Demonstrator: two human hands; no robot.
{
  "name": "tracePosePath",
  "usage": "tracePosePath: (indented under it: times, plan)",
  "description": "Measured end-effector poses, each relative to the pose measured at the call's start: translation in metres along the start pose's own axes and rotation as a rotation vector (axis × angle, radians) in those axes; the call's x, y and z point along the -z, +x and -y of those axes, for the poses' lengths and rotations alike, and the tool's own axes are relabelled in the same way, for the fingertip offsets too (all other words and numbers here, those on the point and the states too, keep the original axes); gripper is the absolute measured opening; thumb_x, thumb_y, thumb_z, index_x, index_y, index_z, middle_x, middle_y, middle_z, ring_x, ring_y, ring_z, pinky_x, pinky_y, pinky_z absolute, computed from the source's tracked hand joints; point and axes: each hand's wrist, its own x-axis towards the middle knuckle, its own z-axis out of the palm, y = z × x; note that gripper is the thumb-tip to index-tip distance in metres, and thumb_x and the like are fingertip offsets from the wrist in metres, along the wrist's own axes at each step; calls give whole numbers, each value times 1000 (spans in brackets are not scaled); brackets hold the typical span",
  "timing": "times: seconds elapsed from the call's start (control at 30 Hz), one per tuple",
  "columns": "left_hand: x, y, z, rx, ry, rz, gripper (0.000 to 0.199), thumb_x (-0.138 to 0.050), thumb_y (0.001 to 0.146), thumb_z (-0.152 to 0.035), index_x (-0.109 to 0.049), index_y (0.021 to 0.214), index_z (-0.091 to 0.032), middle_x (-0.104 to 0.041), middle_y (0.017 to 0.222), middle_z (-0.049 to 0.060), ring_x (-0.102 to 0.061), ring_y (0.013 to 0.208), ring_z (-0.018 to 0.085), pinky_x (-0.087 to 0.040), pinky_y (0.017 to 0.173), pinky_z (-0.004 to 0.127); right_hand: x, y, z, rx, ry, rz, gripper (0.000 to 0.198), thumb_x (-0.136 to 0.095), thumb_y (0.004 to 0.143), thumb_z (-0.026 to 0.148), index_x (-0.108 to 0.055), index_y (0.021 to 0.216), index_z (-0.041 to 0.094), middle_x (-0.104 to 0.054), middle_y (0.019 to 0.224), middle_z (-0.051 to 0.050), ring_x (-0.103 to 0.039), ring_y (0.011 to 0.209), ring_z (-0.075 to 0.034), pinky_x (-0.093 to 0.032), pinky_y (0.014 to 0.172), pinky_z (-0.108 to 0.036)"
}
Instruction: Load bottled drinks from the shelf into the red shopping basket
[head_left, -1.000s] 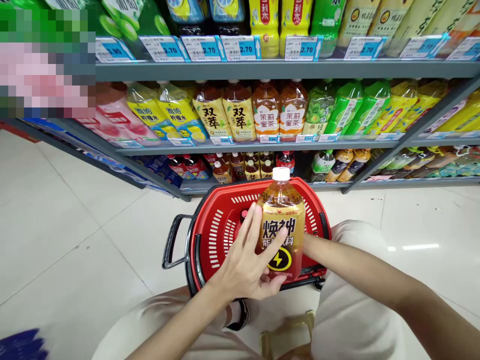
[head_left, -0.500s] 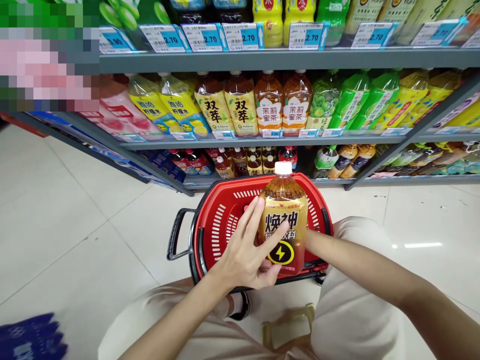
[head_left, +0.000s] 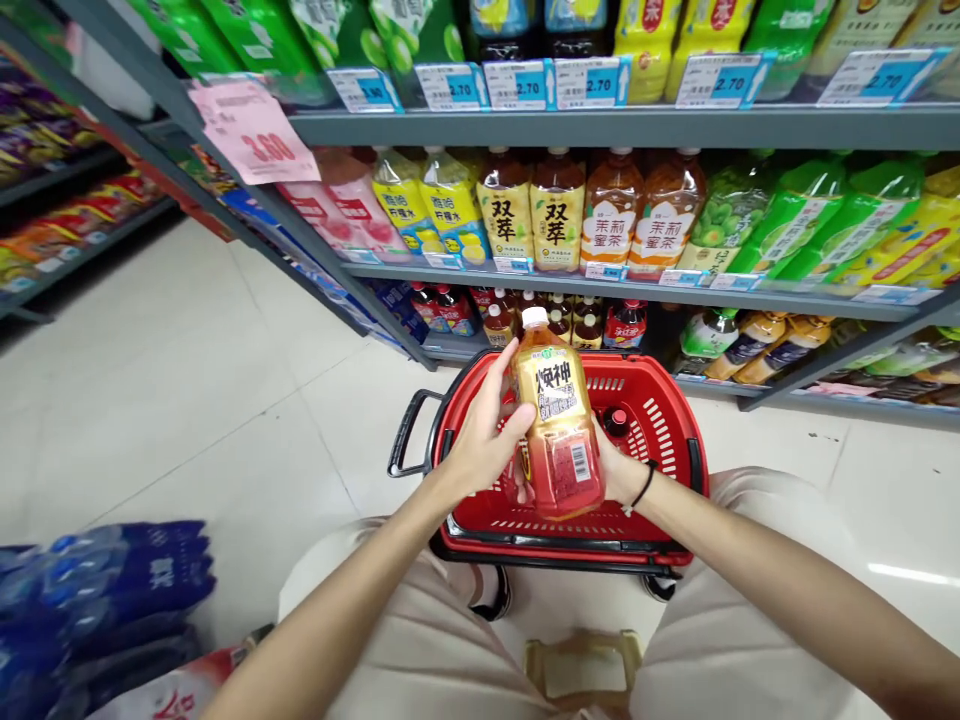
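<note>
A large drink bottle (head_left: 561,430) with a white cap and a gold and red label is held over the red shopping basket (head_left: 637,527). My left hand (head_left: 491,420) is closed around its left side, thumb across the front of the label. Behind the bottle's right side is my right hand (head_left: 616,465), its fingers mostly hidden by the bottle; it grips from there. The bottle leans slightly, cap toward the shelf, and a barcode panel faces me. Inside the basket shows a dark bottle with a red cap (head_left: 616,422).
Shelves of drink bottles (head_left: 532,215) with price tags stand ahead. A pink price sign (head_left: 259,135) hangs at the shelf's left end. Blue-wrapped bottle packs (head_left: 112,590) lie on the floor at lower left. A small stool (head_left: 585,672) is beneath me.
The bottle has been turned, so another side of its label with a barcode now faces me. My left fingers have closed around it. The view has swung left.
</note>
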Motion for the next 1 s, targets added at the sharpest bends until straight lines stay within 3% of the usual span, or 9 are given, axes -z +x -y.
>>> tracePosePath:
  times: [0.1,0.17,0.27,0.33,0.53,0.63,0.77,0.9,1.0]
  plan:
    - [4,6,3,25,-73,-68,70,-69,101,-55,-47,161,-27,-43,171,14,-46,154,35,-46,123,48,-2,0,1,-46,30,-5,83,-48,90,91,-69,120,17,-79,100,-13,-77,89,-28,-64,75,-43]
    - [9,9,7,59,-154,-133,67,-73,97,-54,-52,154,-27,-46,168,13,-47,153,34,-47,121,47,0,0,3,-62,13,6,80,-47,92,89,-68,120,17,-78,93,-12,-75,77,-26,-61,62,-36]
    - [14,13,12,130,-275,-219,62,-76,95,-51,-57,149,-27,-52,164,11,-50,151,34,-51,116,45,2,-2,9,-117,-37,42,79,-45,92,86,-68,118,16,-76,84,-11,-68,60,-22,-46,43,-26]
    - [15,15,11,174,-347,-272,60,-78,93,-51,-61,145,-26,-57,159,12,-57,144,34,-55,109,45,0,-5,15,-128,-71,58,77,-44,92,84,-68,116,15,-76,83,-12,-66,57,-22,-39,39,-23]
    - [16,22,-4,221,-508,-338,55,-84,86,-48,-68,131,-21,-70,140,12,-68,123,31,-57,104,45,-12,-9,26,42,-110,77,58,-53,92,67,-70,112,15,-79,93,-15,-76,80,-30,-50,50,-29]
    - [20,26,-8,258,-578,-329,51,-82,84,-54,-71,119,-18,-72,133,13,-67,125,34,-58,103,48,-16,-10,24,147,-100,37,53,-59,92,64,-72,114,17,-80,100,-13,-76,94,-31,-62,70,-38]
    - [25,30,-11,271,-648,-343,52,-77,86,-58,-71,116,-16,-75,126,14,-67,127,35,-56,107,51,-21,-11,17,256,-83,-25,54,-65,94,68,-73,119,22,-80,115,-9,-75,107,-30,-63,91,-47]
    - [26,33,-12,250,-690,-318,62,-75,87,-66,-69,124,-16,-75,129,15,-68,127,37,-56,107,52,-21,-11,9,314,-140,-94,56,-81,85,66,-72,120,22,-78,122,-10,-75,105,-28,-65,90,-45]
    - [26,34,-10,266,-704,-427,66,-75,87,-69,-67,129,-18,-76,128,13,-70,125,36,-57,106,50,-17,-9,3,340,-216,-161,71,-93,75,61,-68,128,22,-78,123,-11,-77,98,-28,-66,84,-43]
